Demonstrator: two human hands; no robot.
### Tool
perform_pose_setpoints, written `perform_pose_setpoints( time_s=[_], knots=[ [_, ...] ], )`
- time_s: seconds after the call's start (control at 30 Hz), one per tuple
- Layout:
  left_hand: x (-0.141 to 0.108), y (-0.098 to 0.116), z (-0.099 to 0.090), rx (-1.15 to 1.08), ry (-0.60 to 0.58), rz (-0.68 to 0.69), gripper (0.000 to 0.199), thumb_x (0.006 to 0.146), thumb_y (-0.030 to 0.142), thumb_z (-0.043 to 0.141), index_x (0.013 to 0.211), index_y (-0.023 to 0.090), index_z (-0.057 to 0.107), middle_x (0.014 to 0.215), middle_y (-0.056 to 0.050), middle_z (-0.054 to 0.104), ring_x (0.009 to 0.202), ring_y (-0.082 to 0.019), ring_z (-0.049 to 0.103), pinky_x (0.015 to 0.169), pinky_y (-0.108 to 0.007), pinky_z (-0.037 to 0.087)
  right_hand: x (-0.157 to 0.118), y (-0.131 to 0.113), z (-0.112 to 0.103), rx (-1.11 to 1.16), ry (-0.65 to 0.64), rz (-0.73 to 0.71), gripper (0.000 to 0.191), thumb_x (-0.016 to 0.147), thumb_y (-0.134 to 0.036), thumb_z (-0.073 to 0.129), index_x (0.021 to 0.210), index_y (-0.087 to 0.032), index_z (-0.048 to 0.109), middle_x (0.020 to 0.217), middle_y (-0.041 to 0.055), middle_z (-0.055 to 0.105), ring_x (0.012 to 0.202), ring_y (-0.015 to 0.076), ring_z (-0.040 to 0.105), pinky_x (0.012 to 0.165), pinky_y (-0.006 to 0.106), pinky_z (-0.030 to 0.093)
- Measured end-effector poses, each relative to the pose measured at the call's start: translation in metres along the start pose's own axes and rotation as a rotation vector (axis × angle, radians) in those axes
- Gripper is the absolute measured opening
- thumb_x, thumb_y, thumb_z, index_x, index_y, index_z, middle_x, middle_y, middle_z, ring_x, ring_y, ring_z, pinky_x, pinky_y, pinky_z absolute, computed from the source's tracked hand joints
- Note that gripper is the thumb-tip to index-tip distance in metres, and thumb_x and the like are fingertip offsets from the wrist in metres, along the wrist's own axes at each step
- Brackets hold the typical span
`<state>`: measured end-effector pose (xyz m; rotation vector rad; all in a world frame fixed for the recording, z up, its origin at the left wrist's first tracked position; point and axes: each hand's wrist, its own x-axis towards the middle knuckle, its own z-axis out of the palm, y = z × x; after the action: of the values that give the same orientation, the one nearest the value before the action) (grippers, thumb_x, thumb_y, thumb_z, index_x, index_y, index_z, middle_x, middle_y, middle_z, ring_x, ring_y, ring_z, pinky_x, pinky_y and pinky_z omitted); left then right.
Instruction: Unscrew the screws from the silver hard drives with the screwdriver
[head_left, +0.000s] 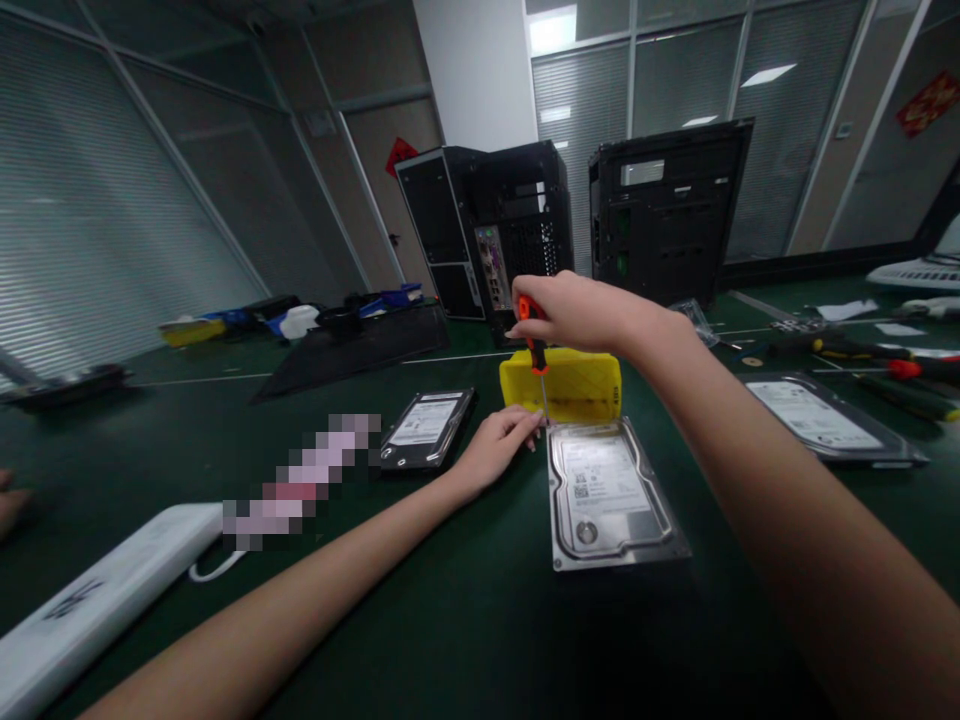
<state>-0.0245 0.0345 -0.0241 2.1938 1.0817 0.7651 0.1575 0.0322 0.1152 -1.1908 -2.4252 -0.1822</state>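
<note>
My right hand is closed around the red and black handle of a screwdriver. The tool stands nearly upright, its tip down at the far left corner of a silver hard drive. Beside that corner, my left hand rests low on the table with its fingers drawn together at the tip. What they pinch, if anything, is too small to make out. Just behind the drive is a yellow tray. A second hard drive, black-edged with a white label, lies left of my left hand.
Two black computer cases stand at the back. On the right lie another hard drive and several hand tools. A long white object is at the left front, and a black mat lies behind. Part of another person's hand shows at the left edge.
</note>
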Motion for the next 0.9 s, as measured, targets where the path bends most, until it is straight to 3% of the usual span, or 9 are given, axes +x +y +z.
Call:
perform_pose_setpoints(
  time_s=[0.67, 0.9],
  knots=[
    [-0.0011, 0.0010, 0.0004, 0.035, 0.002, -0.001, 0.040, 0.091, 0.040, 0.036, 0.080, 0.013, 0.064, 0.079, -0.004, 0.058, 0.068, -0.013, 0.054, 0.068, -0.025, 0.042, 0.0022, -0.0027, 0.0024, 0.036, 0.042, 0.015, 0.032, 0.077, -0.045, 0.053, 0.091, -0.017, 0.055, 0.076, 0.0054, 0.057, 0.063, 0.0142, 0.051, 0.053, 0.025, 0.034],
    [-0.0002, 0.0008, 0.0001, 0.042, -0.003, 0.013, 0.042, 0.091, 0.040, 0.038, 0.070, 0.013, 0.062, 0.079, -0.004, 0.059, 0.075, -0.015, 0.055, 0.071, -0.026, 0.042, 0.0034, -0.0055, 0.0040, 0.081, 0.076, -0.061, 0.024, 0.075, -0.038, 0.058, 0.083, -0.016, 0.054, 0.071, 0.0026, 0.055, 0.059, 0.0105, 0.047, 0.051, 0.023, 0.031]
  ],
)
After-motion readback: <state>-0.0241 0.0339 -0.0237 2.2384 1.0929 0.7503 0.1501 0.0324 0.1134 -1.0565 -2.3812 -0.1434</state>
